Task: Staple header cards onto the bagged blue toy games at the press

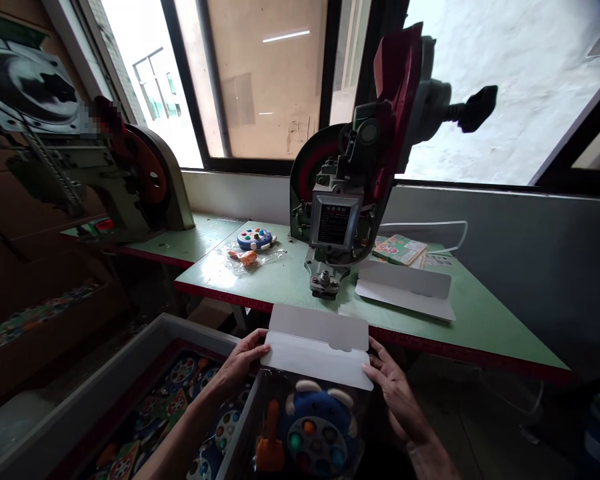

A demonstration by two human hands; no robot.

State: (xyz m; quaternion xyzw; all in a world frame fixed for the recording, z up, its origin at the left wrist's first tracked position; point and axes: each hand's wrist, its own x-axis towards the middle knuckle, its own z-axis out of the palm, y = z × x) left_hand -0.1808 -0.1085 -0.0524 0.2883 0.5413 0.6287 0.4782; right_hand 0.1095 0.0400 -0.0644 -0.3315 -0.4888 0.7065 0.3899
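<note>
In the head view, a white folded card with a crease along its length and a small notch is held between my two hands. My left hand pinches its left edge, and my right hand grips the right edge. Directly below the card lies a clear plastic pack containing a blue animal-shaped toy with coloured buttons and an orange toy hammer. Whether the card is joined to the pack I cannot tell. Just beyond my hands stands a red and green stapling or riveting machine.
On the green table are another white folded card, printed cards, a blue toy and an orange hammer on plastic. A grey bin of packed toys stands left. A second machine is behind it.
</note>
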